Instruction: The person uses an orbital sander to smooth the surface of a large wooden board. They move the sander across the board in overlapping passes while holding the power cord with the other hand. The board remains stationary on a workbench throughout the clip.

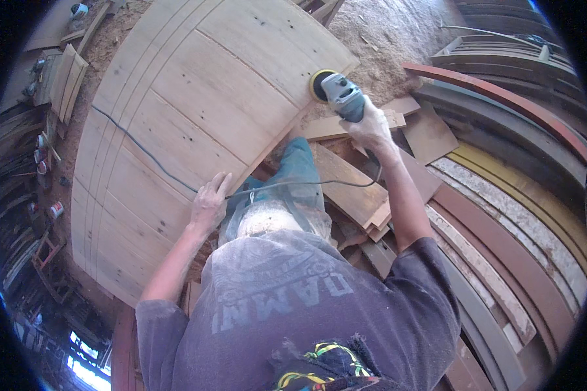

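My right hand [370, 125] is wrapped around the body of a grey-and-teal angle grinder [346, 98]. Its round, yellow-edged disc [319, 85] touches the right edge of a large pale wooden door panel [209, 85]. The panel has long grooves, and several dark specks mark its surface. Near the panel's lower edge lies my left hand [209, 202], fingers stretched out on the wood. A dark power cord [147, 153] crosses the panel, passes at my left hand, and loops across in front of me to the grinder. Whether the fingers pinch the cord is hard to see.
Loose boards [349, 182] lie beside my legs. Long stacked planks [496, 195], some reddish or yellow, fill the right side. Sawdust [391, 32] covers the ground beyond the panel. Timber offcuts [68, 81] and small cans [56, 210] stand along the left.
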Action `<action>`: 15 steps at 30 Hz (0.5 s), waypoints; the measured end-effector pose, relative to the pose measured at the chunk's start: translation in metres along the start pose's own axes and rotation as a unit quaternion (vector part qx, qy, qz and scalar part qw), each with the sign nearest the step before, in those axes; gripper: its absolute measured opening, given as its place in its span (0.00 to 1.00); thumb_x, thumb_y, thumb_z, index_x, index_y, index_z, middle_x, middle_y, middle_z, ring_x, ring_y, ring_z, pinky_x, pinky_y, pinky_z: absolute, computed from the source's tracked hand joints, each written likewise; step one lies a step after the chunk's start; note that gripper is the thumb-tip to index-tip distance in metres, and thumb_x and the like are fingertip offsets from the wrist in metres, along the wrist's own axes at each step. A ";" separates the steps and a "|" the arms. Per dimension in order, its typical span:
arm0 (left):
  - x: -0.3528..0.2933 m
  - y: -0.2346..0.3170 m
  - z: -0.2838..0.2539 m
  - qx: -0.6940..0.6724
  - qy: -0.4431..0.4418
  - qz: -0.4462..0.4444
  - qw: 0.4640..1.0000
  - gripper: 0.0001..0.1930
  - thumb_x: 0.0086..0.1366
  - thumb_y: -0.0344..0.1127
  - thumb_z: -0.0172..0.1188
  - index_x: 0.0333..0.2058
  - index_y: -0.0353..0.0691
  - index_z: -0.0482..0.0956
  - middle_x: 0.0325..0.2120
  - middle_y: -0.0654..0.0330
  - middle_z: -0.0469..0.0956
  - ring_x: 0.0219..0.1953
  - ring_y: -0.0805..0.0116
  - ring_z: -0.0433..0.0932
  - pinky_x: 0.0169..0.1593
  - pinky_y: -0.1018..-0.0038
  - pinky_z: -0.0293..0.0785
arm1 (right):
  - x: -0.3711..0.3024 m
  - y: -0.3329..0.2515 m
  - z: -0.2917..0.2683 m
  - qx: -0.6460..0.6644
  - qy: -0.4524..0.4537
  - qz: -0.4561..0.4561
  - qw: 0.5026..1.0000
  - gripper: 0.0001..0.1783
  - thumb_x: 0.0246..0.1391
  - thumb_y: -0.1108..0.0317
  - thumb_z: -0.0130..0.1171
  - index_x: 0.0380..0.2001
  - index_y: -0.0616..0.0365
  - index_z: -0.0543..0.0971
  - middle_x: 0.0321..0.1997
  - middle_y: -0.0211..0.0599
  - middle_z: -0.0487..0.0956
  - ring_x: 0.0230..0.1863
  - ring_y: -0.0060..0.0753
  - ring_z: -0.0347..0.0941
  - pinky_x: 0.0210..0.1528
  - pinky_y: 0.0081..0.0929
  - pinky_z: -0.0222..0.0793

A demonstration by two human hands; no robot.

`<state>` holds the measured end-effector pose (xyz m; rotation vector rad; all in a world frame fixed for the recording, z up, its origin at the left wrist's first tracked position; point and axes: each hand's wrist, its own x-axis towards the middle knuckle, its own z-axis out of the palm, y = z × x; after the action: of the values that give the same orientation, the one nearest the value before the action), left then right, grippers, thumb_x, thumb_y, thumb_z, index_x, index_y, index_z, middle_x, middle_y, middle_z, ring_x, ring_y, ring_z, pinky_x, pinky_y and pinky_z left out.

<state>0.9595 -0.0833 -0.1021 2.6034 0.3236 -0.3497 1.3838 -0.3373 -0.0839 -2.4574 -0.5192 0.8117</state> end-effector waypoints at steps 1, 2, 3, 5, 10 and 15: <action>0.004 0.001 0.000 -0.006 0.010 0.005 1.000 0.39 0.61 0.22 0.62 0.74 0.38 0.73 0.68 0.46 0.77 0.59 0.46 0.83 0.60 0.52 0.80 | 0.008 0.005 -0.005 0.004 0.020 -0.002 1.000 0.33 0.53 0.55 0.79 0.59 0.56 0.80 0.48 0.62 0.90 0.55 0.67 0.87 0.56 0.55 0.81; 0.008 0.004 -0.002 -0.007 0.011 0.002 1.000 0.39 0.62 0.22 0.62 0.74 0.38 0.73 0.68 0.46 0.77 0.59 0.46 0.83 0.60 0.52 0.80 | 0.015 0.013 -0.011 0.007 0.039 -0.004 0.999 0.33 0.53 0.54 0.79 0.59 0.56 0.81 0.49 0.62 0.90 0.56 0.67 0.87 0.57 0.54 0.81; 0.011 0.007 -0.004 -0.007 0.011 -0.002 1.000 0.39 0.62 0.22 0.62 0.75 0.38 0.72 0.68 0.47 0.78 0.58 0.47 0.83 0.60 0.52 0.80 | 0.025 0.026 -0.015 0.029 0.046 -0.001 0.999 0.34 0.53 0.53 0.79 0.60 0.57 0.82 0.51 0.61 0.90 0.57 0.65 0.87 0.58 0.52 0.81; 0.010 0.009 -0.003 -0.011 0.030 -0.010 0.999 0.37 0.62 0.23 0.62 0.73 0.38 0.74 0.66 0.47 0.79 0.57 0.47 0.84 0.59 0.52 0.79 | 0.033 0.017 -0.032 0.057 0.063 0.026 0.996 0.33 0.54 0.53 0.79 0.59 0.56 0.84 0.51 0.53 0.91 0.55 0.53 0.90 0.58 0.46 0.82; -0.019 0.001 0.009 -0.022 0.067 -0.048 0.996 0.21 0.63 0.25 0.65 0.56 0.40 0.86 0.55 0.52 0.85 0.56 0.51 0.85 0.60 0.54 0.78 | 0.021 0.023 -0.038 0.110 0.063 0.063 0.990 0.36 0.51 0.47 0.80 0.59 0.55 0.85 0.49 0.43 0.91 0.51 0.40 0.89 0.59 0.41 0.81; -0.076 -0.006 0.015 -0.032 0.113 -0.103 0.988 0.08 0.65 0.27 0.66 0.42 0.43 0.85 0.49 0.58 0.85 0.59 0.56 0.84 0.69 0.52 0.70 | -0.037 -0.002 0.020 0.113 0.036 -0.078 0.990 0.28 0.54 0.61 0.83 0.56 0.56 0.85 0.43 0.34 0.89 0.42 0.27 0.85 0.48 0.35 0.84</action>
<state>0.8832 -0.0976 -0.0944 2.5559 0.6740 -0.1098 1.3435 -0.3469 -0.0799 -2.1995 -0.5528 0.6753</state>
